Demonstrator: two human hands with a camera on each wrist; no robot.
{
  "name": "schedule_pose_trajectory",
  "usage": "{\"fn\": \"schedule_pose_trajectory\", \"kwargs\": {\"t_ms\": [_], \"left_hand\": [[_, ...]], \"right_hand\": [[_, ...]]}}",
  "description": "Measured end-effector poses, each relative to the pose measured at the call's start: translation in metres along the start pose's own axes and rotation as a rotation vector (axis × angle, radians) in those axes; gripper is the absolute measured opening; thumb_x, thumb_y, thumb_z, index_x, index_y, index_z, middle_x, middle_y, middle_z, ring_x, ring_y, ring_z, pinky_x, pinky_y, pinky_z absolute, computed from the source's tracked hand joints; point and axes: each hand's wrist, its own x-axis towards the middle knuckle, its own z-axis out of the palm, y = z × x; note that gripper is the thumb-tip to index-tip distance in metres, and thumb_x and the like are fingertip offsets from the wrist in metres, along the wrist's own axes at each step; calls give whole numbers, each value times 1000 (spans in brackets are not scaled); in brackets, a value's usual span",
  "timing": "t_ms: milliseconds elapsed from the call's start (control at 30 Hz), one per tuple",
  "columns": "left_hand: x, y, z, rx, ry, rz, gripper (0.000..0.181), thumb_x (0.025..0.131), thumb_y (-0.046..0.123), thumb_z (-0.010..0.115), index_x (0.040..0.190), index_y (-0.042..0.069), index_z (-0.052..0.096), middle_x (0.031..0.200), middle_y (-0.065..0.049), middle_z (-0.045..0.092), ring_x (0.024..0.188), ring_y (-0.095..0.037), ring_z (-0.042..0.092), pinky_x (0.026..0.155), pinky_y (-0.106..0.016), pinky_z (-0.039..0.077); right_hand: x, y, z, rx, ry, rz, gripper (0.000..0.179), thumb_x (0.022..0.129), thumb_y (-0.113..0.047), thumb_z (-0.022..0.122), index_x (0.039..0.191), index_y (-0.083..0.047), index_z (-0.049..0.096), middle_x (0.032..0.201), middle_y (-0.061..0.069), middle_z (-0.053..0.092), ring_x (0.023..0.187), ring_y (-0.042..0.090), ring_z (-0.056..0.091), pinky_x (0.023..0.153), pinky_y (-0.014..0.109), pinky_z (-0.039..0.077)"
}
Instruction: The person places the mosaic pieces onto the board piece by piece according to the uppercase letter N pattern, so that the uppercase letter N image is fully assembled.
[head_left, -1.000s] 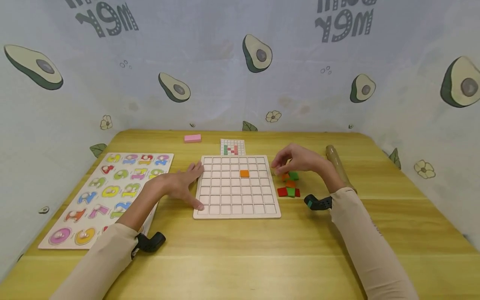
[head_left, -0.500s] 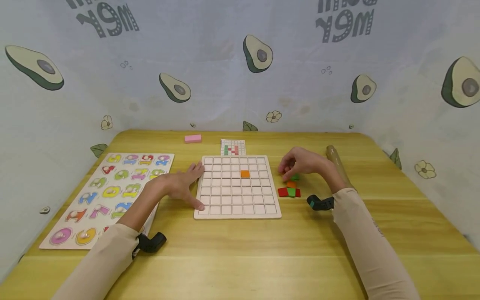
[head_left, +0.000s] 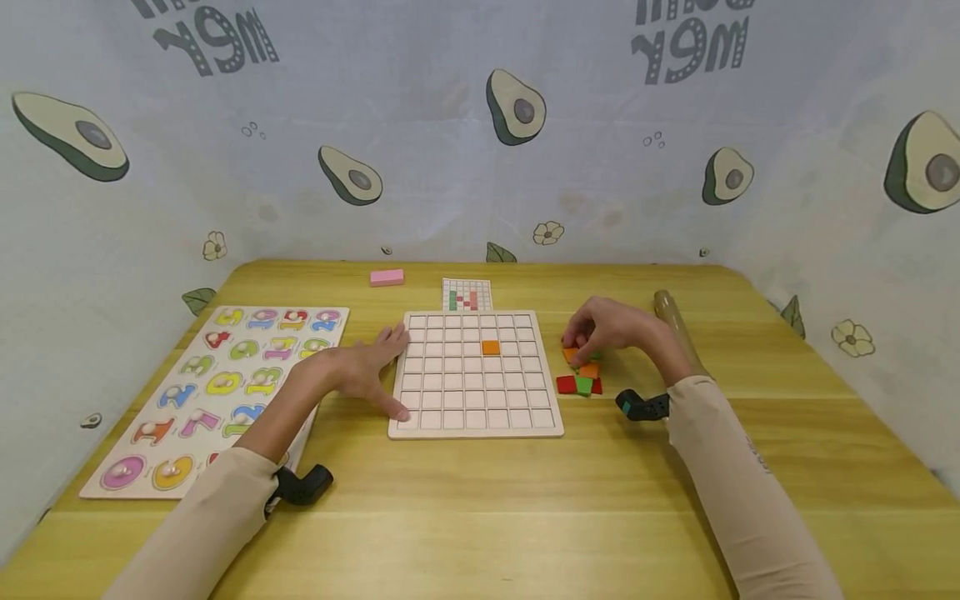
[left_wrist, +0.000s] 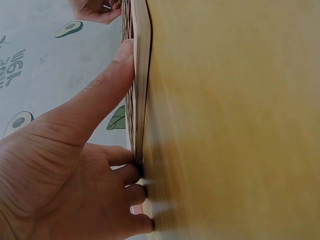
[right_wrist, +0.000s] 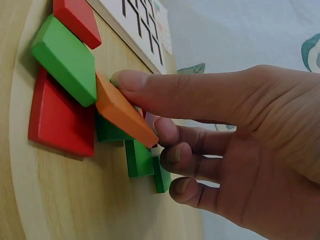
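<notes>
My left hand (head_left: 367, 371) rests at the left side of the white grid board (head_left: 467, 421), thumb on its front left corner and fingers spread along the edge. One orange tile (head_left: 491, 347) sits in a cell of the board. My right hand (head_left: 606, 325) is bent over the small pile of tiles right of the board. Its thumb lies right against a tilted orange tile (right_wrist: 122, 112), with curled fingertips at the tile's far end. Another orange tile (head_left: 570, 356) shows beside the fingertips; whether they pinch it I cannot tell. Red tiles (head_left: 566, 384) and green tiles (head_left: 583, 386) lie around.
A number puzzle board (head_left: 213, 358) lies at the left, partly under the left arm. Behind the grid board are a printed pattern card (head_left: 467, 294) and a pink block (head_left: 387, 277). A brown tube (head_left: 672, 321) lies behind the right forearm. A patterned cloth (head_left: 450, 167) hangs behind the table.
My right hand has moved slightly right and down, further over the tile pile, and the front orange tile has shifted a little to the right. The left hand has stayed on the board.
</notes>
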Motion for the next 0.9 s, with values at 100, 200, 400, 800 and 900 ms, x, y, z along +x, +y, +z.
{"fn": "schedule_pose_trajectory", "kwargs": {"t_ms": [100, 200, 400, 800, 900], "left_hand": [[1, 0, 0, 2, 3, -10, 133, 87, 52, 89, 174, 6, -1, 179, -13, -18, 165, -40, -11, 129, -67, 2], [1, -1, 0, 0, 5, -13, 133, 87, 52, 89, 174, 7, -1, 179, -13, -18, 165, -41, -11, 129, -67, 3], [1, 0, 1, -5, 1, -14, 133, 87, 51, 90, 174, 7, -1, 179, -14, -18, 165, -42, -11, 130, -67, 2], [1, 3, 1, 5, 6, -27, 133, 87, 53, 89, 174, 9, 0, 180, -13, -17, 164, -47, -9, 129, -69, 4], [0, 3, 1, 10, 10, -33, 133, 87, 55, 89, 174, 9, 0, 180, -12, -16, 163, -50, -7, 128, -71, 6]], "right_hand": [[0, 1, 0, -5, -4, 1, 22, 88, -10, 91, 103, 1, 79, 87, 3, 68, 81, 18, 56, 75, 30, 49], [-1, 1, -1, -10, -6, 1, 22, 89, -10, 91, 103, 2, 79, 86, 3, 67, 81, 18, 56, 75, 30, 49], [-5, 2, -2, -30, 0, -10, 18, 92, -11, 87, 101, 2, 79, 86, 3, 67, 80, 18, 56, 74, 31, 48], [-5, 3, -1, -16, -21, 55, 22, 89, -9, 89, 104, 1, 77, 86, 4, 64, 81, 20, 56, 77, 32, 47], [-6, 1, -1, -20, -33, 62, 23, 88, -5, 88, 106, 2, 76, 86, 4, 63, 81, 19, 55, 75, 32, 48]]}}
